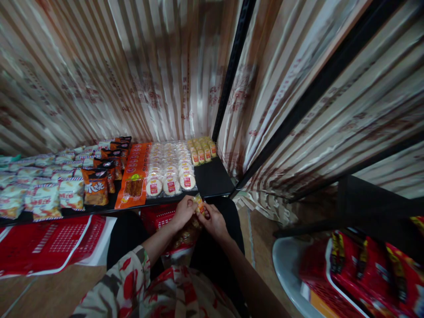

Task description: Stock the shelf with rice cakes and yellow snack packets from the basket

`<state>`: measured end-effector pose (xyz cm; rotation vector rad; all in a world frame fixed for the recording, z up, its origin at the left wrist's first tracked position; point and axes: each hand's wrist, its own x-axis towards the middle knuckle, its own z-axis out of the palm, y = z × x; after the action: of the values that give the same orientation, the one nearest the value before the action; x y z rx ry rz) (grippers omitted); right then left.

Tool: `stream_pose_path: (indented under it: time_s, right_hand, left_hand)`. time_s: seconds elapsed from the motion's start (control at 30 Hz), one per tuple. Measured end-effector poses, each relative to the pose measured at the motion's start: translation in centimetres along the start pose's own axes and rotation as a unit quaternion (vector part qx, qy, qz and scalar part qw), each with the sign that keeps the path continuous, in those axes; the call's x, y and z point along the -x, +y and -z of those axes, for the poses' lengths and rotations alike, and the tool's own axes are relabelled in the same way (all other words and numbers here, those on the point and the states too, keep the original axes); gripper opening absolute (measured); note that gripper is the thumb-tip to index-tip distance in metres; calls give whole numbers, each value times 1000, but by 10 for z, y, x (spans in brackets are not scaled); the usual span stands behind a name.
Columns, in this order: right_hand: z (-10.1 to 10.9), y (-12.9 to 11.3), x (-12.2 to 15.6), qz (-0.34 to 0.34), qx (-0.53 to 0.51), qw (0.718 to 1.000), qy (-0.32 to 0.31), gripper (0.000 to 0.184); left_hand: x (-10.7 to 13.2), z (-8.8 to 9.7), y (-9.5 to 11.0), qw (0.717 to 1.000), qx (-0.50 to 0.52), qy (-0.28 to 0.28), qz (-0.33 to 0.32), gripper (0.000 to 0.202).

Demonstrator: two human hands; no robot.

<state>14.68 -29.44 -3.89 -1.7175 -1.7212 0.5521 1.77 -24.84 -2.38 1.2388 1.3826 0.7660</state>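
Note:
Between my fingertips is a small yellow wrapped snack packet [199,205], held just in front of the black shelf's edge. My left hand [184,213] pinches its left side and my right hand [213,220] grips its right side. Below my hands, between my knees, sits a bag of similar golden packets [186,236] in a red basket [159,216]. On the black shelf [215,179] beyond, matching yellow packets [203,152] stand in rows at the right end. Beside them lie rows of round, pale wrapped cakes [172,184] with red labels.
Left along the shelf are a flat orange package [134,176], brown-orange snack bags [96,187] and many pale bags [43,198]. A red basket [66,243] lies at lower left. Black metal posts [232,66] rise before the curtain [159,66]. Red packages [374,265] sit at lower right.

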Motion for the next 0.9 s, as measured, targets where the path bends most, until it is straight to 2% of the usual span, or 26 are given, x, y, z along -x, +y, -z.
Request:
stream_pose_path:
  time_s: [0.23, 0.37, 0.6, 0.9]
  right_hand:
    - [12, 3, -14, 0, 3, 999, 51, 38]
    - [18, 5, -24, -1, -1, 998, 65, 40]
    - [21, 13, -43, -4, 16, 992, 123, 41]
    - [20, 39, -68, -12, 61, 989, 137, 42]
  left_hand:
    - [-8, -12, 17, 998, -33, 29, -40, 9]
    - [-14, -18, 28, 997, -32, 26, -58, 11]
    - [-24, -28, 53, 996, -57, 42, -63, 14]
    - [-52, -53, 55, 998, 9, 44, -33, 27]
